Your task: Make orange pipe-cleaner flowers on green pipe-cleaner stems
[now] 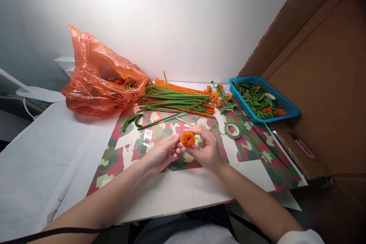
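Note:
An orange pipe-cleaner flower head [188,138], round and fluffy with a dimpled middle, is held up between my two hands above the table. My right hand [208,151] grips it from the right, thumb below and fingers above. From the left, my left hand [165,151] pinches at its edge with thumb and forefinger, the other fingers curled. Any stem behind the flower is mostly hidden. Just beyond my hands lie a thin wooden stick [184,122] and bundled green pipe cleaners [174,97], with orange pipe cleaners [210,113] under and behind them.
Left stands an orange plastic bag [94,84] with orange flowers inside. A roll of green tape [233,130] and finished flowers [215,96] lie on the right. Behind them, a blue basket [291,112] holds green leaves. A pink cutter [305,148] rests near the cardboard [320,84].

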Demonstrator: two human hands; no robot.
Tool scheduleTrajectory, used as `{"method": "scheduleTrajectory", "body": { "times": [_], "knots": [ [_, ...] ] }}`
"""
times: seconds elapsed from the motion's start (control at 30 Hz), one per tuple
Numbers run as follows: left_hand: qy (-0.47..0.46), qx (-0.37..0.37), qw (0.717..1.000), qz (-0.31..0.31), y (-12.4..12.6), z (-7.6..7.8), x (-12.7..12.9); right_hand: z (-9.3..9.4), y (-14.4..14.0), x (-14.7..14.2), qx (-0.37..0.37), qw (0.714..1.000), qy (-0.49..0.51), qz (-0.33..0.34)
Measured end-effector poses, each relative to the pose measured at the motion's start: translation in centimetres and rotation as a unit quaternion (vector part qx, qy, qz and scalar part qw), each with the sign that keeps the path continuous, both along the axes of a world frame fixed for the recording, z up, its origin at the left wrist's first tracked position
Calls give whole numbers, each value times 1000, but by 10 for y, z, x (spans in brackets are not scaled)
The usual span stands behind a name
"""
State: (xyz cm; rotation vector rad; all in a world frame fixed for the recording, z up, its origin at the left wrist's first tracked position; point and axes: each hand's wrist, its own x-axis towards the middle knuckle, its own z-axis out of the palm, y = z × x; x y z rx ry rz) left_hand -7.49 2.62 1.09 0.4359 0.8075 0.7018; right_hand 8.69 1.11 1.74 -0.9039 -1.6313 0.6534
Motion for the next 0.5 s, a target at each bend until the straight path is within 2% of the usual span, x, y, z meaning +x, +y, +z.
{"method": "scheduleTrajectory", "body": {
  "times": [0.13, 0.3, 0.4, 0.5],
  "knots": [
    [22, 8, 999, -46, -3, 1, 1, 1, 0, 3, -26, 999, 3, 30],
    [31, 29, 997, -68, -2, 1, -2, -5, 2, 17, -126, 987, 55, 77],
    [47, 92, 993, -51, -1, 3, -5, -7, 6, 26, -177, 977, 72, 91],
    [89, 208, 974, -18, -3, 5, -9, -5, 9, 30, -200, 971, 84, 101]
  ]
}}
